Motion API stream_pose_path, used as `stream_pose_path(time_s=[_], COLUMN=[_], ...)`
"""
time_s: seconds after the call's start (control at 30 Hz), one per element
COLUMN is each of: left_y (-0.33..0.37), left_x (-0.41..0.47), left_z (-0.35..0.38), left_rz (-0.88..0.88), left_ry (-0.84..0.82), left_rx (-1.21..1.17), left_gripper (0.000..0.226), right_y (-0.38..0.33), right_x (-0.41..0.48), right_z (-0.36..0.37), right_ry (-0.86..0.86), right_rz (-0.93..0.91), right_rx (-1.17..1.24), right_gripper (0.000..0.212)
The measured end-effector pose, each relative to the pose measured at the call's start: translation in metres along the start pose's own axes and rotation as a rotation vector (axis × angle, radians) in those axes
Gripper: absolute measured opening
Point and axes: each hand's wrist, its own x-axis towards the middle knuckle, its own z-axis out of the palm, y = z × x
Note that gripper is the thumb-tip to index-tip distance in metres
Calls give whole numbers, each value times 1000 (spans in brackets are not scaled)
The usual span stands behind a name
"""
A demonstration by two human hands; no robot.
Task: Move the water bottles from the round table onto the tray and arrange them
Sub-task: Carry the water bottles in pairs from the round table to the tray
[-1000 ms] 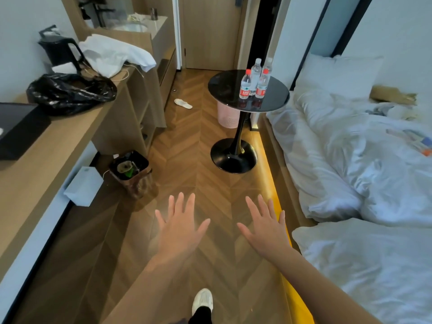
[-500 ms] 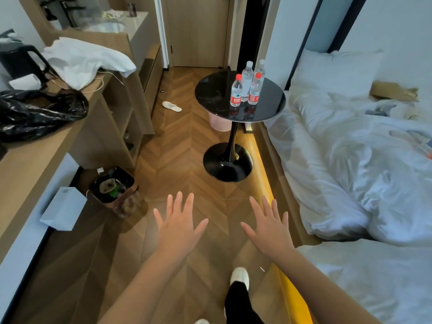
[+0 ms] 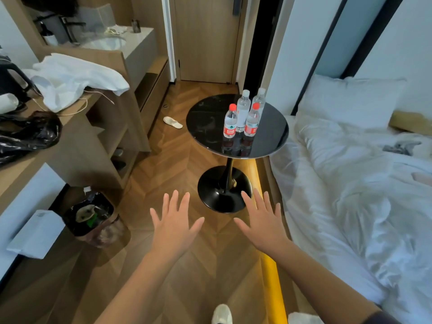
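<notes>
Several water bottles stand upright in a cluster on the round black table [image 3: 205, 120]. Two have red caps and red labels, the left one [image 3: 230, 123] and the right one [image 3: 252, 122]. Two taller ones with white caps stand behind them, one [image 3: 243, 111] near the middle and one [image 3: 259, 99] at the back. My left hand [image 3: 174, 224] and my right hand [image 3: 261, 222] are stretched out over the floor, well short of the table, fingers spread and holding nothing. No tray is in view.
A wooden counter [image 3: 70, 146] runs along the left with a white cloth [image 3: 74, 78], a black bag [image 3: 28, 134] and a kettle. A waste bin [image 3: 91, 216] stands on the floor below it. The bed [image 3: 350, 183] lies on the right. A slipper [image 3: 173, 122] lies near the door.
I have walked forward, so the table and bottles are closer and larger. Both hands stay spread and empty in front of me.
</notes>
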Motion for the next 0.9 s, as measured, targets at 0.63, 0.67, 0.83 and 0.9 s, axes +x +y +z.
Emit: stream_pose_path(time_s=[0.63, 0.67, 0.83, 0.9], left_y=[71, 75, 91, 98], left_x=[236, 253, 341, 373], left_z=[-6, -7, -16, -18], left_rz=[-1, 8, 61, 91], left_ry=[35, 34, 14, 10], left_rx=[-44, -44, -7, 16], left_gripper=[73, 73, 75, 76], right_y=[69, 71, 79, 82], right_x=[239, 256, 329, 354], right_z=[-37, -39, -53, -57], right_ry=[10, 8, 6, 6], right_rz=[15, 27, 46, 67], right_rx=[73, 71, 64, 69], right_gripper=[73, 73, 73, 73])
